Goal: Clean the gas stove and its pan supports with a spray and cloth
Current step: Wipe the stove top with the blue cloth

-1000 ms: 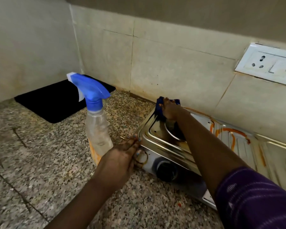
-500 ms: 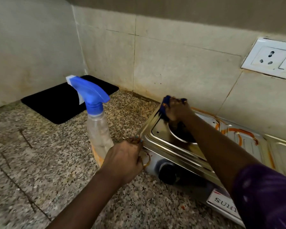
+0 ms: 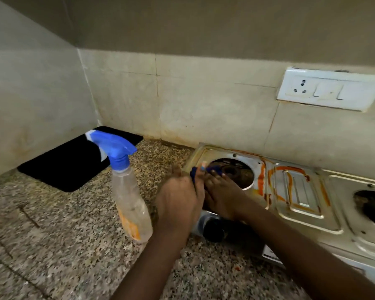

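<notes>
Here the gas stove is shown at 3 o'clock on the granite bench, pushed against the tiled wall, with the spray bottle standing upright just beside its left end. The blue cloth lies at the near-left rim of the left burner opening, at 12 o'clock from both hands. It is pinched by the fingers of the right hand; the left hand is pressed against the right, its fingers curled at the same fold, though how much cloth is held there cannot be told. No pan supports are seen on the stove. Orange residue is left at 3 o'clock from the opening. For a sound wipe, the cloth is best regathered into a flat pad, the stove steadied at its left corner, and strokes drawn from the rim outward toward the residue, away from the open burner well.
</notes>
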